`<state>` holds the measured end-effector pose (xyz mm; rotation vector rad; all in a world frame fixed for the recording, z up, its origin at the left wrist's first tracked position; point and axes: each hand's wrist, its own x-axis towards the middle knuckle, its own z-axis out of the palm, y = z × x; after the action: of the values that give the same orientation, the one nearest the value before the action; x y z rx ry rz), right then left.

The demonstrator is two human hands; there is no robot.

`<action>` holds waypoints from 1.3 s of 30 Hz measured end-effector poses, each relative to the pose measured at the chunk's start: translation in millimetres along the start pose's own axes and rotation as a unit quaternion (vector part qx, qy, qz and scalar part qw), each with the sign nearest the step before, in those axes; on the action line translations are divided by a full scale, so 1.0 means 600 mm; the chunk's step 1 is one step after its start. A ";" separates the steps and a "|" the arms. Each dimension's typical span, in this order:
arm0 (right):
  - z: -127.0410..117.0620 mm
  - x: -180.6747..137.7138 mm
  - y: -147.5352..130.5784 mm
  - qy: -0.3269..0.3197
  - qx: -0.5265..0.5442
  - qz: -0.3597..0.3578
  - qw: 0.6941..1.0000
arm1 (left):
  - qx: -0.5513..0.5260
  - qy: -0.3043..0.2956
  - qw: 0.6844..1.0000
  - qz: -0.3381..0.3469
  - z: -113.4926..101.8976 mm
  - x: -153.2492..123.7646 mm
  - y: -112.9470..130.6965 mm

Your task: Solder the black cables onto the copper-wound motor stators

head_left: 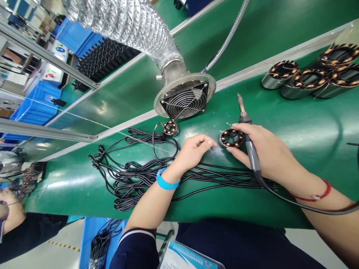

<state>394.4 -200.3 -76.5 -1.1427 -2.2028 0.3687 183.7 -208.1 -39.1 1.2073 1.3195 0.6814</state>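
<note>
A small round stator (231, 137) with copper windings lies on the green bench. My right hand (265, 151) is closed round a soldering iron (246, 129), tip pointing up and away, and its fingers touch the stator's right and near side. My left hand (193, 149), a blue band on its wrist, has its fingers curled in a pinch just left of the stator; what it pinches is too small to make out. A bundle of black cables (140, 172) lies under and left of both hands.
A fume extractor fan (185, 100) on a silver flexible duct (131, 26) stands just behind the hands. A second small stator (170, 127) lies left of it. Several larger stators (308, 78) sit at the far right. Another person's dark sleeve (30, 231) shows at the lower left.
</note>
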 end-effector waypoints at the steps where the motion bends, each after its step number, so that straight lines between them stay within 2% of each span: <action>1: 0.000 0.001 -0.001 -0.005 0.007 -0.016 1.000 | -0.055 -0.025 0.998 -0.035 0.002 0.001 -0.001; 3: 0.000 0.001 -0.002 -0.027 0.027 -0.042 0.998 | -0.143 -0.076 0.982 -0.099 0.008 0.004 -0.005; 5: -0.002 0.001 -0.002 -0.054 0.049 -0.053 0.996 | -0.187 -0.101 0.968 -0.131 0.011 0.006 -0.008; 7: -0.005 0.001 0.002 -0.069 0.069 -0.051 0.994 | -0.196 -0.086 0.968 -0.133 0.009 0.007 -0.011; 9: -0.011 0.001 0.010 -0.073 0.084 -0.039 0.993 | -0.177 -0.036 0.977 -0.117 0.004 0.007 -0.011; 11: -0.017 0.001 0.019 -0.076 0.095 -0.023 0.992 | -0.118 0.011 0.990 -0.082 0.001 0.003 -0.009; 12: -0.020 0.001 0.024 -0.076 0.101 -0.015 0.992 | -0.068 0.010 0.996 -0.056 0.002 -0.002 -0.007; 14: -0.025 -0.001 0.031 -0.073 0.118 0.001 0.990 | 0.067 -0.053 0.996 0.006 0.009 -0.013 -0.003; 15: -0.028 -0.001 0.033 -0.064 0.127 0.004 0.990 | 0.145 -0.100 0.984 0.035 0.015 -0.020 -0.002; 17: -0.035 -0.003 0.034 -0.036 0.136 0.007 0.990 | 0.288 -0.180 0.938 0.072 0.027 -0.032 0.000; 19: -0.044 -0.003 0.029 0.000 0.117 0.016 0.993 | 0.378 -0.207 0.898 0.084 0.036 -0.038 0.001; 23: -0.068 -0.003 0.014 0.037 0.065 0.050 0.996 | 0.423 -0.197 0.881 0.077 0.041 -0.036 0.001; 27: -0.092 -0.008 -0.002 0.048 0.035 0.042 0.997 | 0.439 -0.221 0.869 0.059 0.042 -0.031 0.002; 29: -0.104 -0.014 -0.009 0.044 0.013 0.030 0.999 | 0.420 -0.218 0.879 0.056 0.041 -0.030 0.004; 34: -0.125 -0.035 -0.015 0.053 0.002 0.044 0.998 | 0.270 -0.188 0.944 0.031 0.027 -0.036 0.014; 39: -0.114 -0.048 -0.012 0.080 0.089 0.109 0.987 | 0.141 -0.157 0.976 0.050 0.010 -0.040 0.020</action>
<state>446.3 -230.2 -31.7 -1.2704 -1.8711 0.5356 187.9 -228.3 -20.9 1.5498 1.1180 0.3584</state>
